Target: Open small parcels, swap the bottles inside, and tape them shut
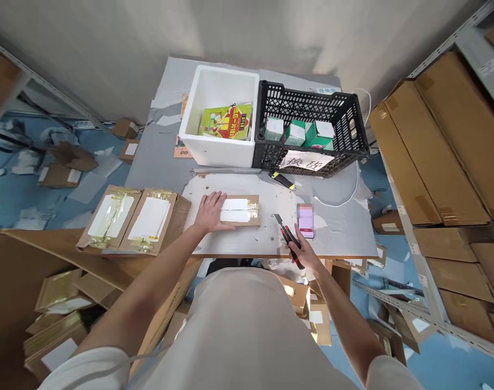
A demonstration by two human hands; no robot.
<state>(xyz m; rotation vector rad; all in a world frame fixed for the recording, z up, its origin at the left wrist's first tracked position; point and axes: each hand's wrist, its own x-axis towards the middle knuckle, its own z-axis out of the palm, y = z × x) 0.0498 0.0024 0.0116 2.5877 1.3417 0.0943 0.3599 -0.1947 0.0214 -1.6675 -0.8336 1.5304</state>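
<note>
My left hand [210, 212] spans the left end of a small cardboard box [253, 218], thumb along its near side and fingers over the far side. The box lies flat on the table, with a white label and shiny clear tape on top. In my right hand [303, 250] is a red and black utility knife [288, 236], its blade out and pointing away from me, to the right of the box and apart from it. Just beyond that hand lies a phone [306, 221] with a lit screen. A black and yellow cutter [282, 180] rests farther back.
Two taped cartons [147, 221] stand at the table's left edge. Along the back are a white foam box [218, 151] holding green packets and a black crate [312, 157] with small green-white boxes. A white cable [344, 203] curves at right. Shelves of cartons [429, 146] flank the right.
</note>
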